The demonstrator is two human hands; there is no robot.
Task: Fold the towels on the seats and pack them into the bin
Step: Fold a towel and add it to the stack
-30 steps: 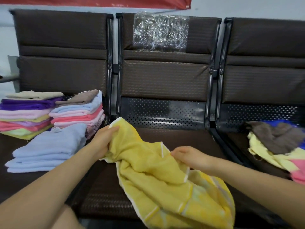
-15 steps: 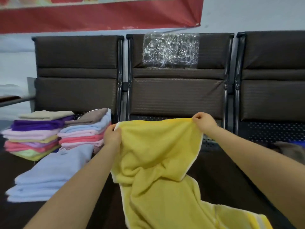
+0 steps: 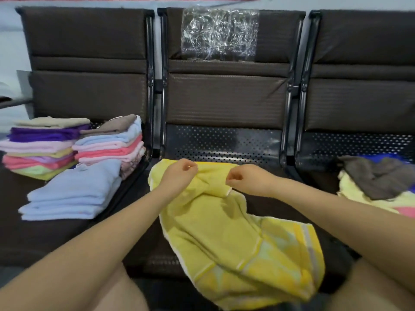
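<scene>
**Yellow towel spread on the middle seat, both hands at its far edge**

Yellow terry cloth fills the near centre: the yellow towel lies crumpled across the middle seat, its striped end hanging over the front edge toward 6 o'clock. Both forearms reach in from 7 and 5 o'clock. The left hand pinches the towel's far edge with curled fingers; the right hand, just beside it, grips the same bunched edge, fingers closed on the cloth.

At 9 o'clock, on the left seat, a folded stack of light blue towels sits nearest, with two taller stacks of mixed colours behind it, side by side and touching. At 3 o'clock, the right seat carries an unfolded pile, a brown towel over pale yellow and pink ones.

Farthest off, at 12 o'clock, a crinkled clear plastic sheet hangs on the middle backrest.
</scene>
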